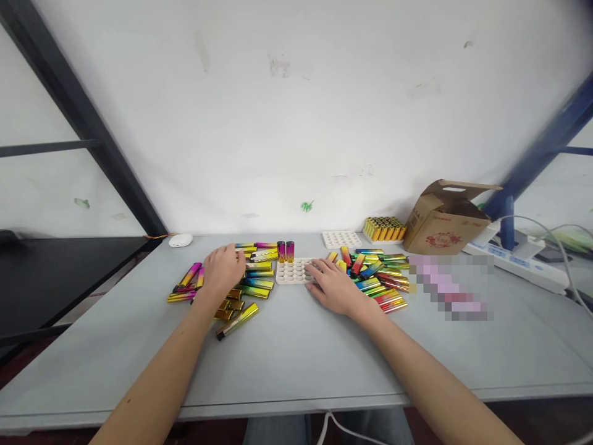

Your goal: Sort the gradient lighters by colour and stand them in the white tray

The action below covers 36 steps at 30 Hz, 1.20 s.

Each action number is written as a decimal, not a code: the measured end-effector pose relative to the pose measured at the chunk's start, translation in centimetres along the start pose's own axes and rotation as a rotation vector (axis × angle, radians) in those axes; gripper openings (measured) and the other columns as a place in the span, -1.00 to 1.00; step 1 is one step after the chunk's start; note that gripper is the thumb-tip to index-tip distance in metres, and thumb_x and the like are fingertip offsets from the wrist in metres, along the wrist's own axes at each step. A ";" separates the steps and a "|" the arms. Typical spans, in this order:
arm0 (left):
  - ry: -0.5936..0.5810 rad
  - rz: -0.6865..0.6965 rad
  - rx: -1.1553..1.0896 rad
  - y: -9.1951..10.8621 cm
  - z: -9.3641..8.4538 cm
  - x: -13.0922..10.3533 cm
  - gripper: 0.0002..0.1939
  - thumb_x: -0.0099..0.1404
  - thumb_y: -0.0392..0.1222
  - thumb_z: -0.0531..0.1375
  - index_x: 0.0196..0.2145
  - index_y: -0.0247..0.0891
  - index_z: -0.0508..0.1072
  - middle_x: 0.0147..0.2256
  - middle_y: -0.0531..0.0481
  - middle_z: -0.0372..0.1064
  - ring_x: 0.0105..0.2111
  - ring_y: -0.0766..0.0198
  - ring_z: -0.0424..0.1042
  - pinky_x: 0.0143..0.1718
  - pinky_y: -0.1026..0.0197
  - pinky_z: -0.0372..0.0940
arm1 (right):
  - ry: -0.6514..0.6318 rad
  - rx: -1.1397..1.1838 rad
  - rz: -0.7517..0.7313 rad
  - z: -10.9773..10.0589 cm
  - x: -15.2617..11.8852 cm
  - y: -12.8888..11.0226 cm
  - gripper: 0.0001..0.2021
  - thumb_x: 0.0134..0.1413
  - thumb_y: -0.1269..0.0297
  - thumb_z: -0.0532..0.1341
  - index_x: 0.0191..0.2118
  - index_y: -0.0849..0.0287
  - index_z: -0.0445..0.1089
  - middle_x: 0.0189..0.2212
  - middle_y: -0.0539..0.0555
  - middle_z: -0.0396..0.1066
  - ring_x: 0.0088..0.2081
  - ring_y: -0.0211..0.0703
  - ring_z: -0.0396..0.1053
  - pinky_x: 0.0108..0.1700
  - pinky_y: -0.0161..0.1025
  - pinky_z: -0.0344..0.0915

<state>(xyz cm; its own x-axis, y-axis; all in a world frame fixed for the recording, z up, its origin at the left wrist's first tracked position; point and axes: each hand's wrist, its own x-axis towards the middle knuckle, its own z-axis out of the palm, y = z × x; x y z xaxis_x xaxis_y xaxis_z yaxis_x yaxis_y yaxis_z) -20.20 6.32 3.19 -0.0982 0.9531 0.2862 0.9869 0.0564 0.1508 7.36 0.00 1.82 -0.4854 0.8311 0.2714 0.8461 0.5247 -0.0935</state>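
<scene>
My left hand [224, 269] reaches over a loose pile of shiny, two-tone lighters [257, 290]. Its fingers bend down among them, and the fingertips are partly hidden, so I cannot tell whether one is held. A white tray with round holes [290, 273] lies in the middle. Two purple-and-gold lighters [286, 251] stand upright side by side in its back left corner. Resting on the tray's right part, my right hand [331, 284] has its fingers stretched out and the thumb apart at the front edge. More lighters [391, 301] lie in a multicoloured pile beside it.
Behind the right pile sit a second white tray [341, 239] and a tray filled with gold lighters [385, 227]. An open cardboard box [445, 225] stands farther right, near a white power strip [523, 266]. A small white case [180, 240] lies at the back left.
</scene>
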 end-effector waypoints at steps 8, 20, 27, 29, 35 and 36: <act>-0.135 -0.048 -0.034 -1.6 0.3 0.6 -0.60 0.33 -0.07 -0.11 -0.04 -0.21 0.40 -0.04 -0.23 0.42 -0.05 -0.11 0.39 -0.09 -0.08 0.25 | 0.000 0.002 -0.009 0.0 0.0 0.1 -0.62 0.27 0.21 0.01 0.14 0.21 0.22 0.10 0.24 0.26 0.18 0.04 0.14 0.18 -0.02 0.12; -0.095 -0.118 -0.037 -1.8 0.8 1.0 -0.56 0.29 -0.07 -0.05 0.01 -0.31 0.37 0.03 -0.37 0.24 -0.07 -0.13 0.37 -0.12 -0.08 0.28 | -0.020 0.010 -0.006 -0.1 -0.1 0.1 -0.61 0.26 0.20 0.02 0.15 0.21 0.21 0.11 0.24 0.25 0.19 0.04 0.14 0.19 -0.03 0.11; -0.110 -0.079 -0.010 -1.9 0.7 0.9 -0.61 0.28 -0.03 -0.04 -0.09 -0.28 0.41 -0.07 -0.30 0.37 -0.06 -0.16 0.35 -0.15 -0.07 0.29 | -0.022 0.020 -0.006 -0.1 -0.1 0.1 -0.60 0.26 0.20 0.02 0.15 0.21 0.20 0.12 0.24 0.24 0.19 0.02 0.12 0.19 -0.03 0.10; -0.112 -0.079 0.000 -1.8 0.6 0.9 -0.62 0.28 -0.03 -0.04 -0.10 -0.26 0.40 -0.09 -0.27 0.39 -0.08 -0.16 0.37 -0.14 -0.08 0.29 | -0.023 0.022 -0.007 -0.1 -0.1 0.1 -0.60 0.26 0.20 0.02 0.15 0.21 0.20 0.12 0.24 0.24 0.19 0.02 0.13 0.19 -0.03 0.10; -0.058 -0.073 -0.010 -1.6 0.5 0.7 -0.66 0.29 -0.05 -0.01 -0.11 -0.24 0.41 -0.05 -0.27 0.36 -0.04 -0.18 0.34 -0.09 -0.16 0.26 | -0.031 0.029 -0.003 -0.2 -0.1 0.1 -0.60 0.26 0.20 0.02 0.15 0.20 0.21 0.12 0.24 0.24 0.19 0.03 0.13 0.19 -0.03 0.10; -0.057 -0.074 -0.007 -1.6 0.5 0.7 -0.67 0.29 -0.06 -0.01 -0.11 -0.23 0.41 -0.05 -0.27 0.35 -0.03 -0.18 0.33 -0.09 -0.16 0.26 | -0.030 0.030 -0.004 -0.2 -0.1 0.1 -0.60 0.26 0.20 0.02 0.15 0.21 0.21 0.12 0.24 0.24 0.19 0.03 0.13 0.20 -0.03 0.10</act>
<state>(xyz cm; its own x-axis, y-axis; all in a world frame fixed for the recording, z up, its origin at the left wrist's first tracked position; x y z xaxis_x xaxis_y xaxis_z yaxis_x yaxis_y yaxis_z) -21.78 7.02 2.70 -0.1627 0.9620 0.2195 0.9764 0.1248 0.1765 7.59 -0.08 1.97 -0.4952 0.8341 0.2430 0.8377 0.5325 -0.1210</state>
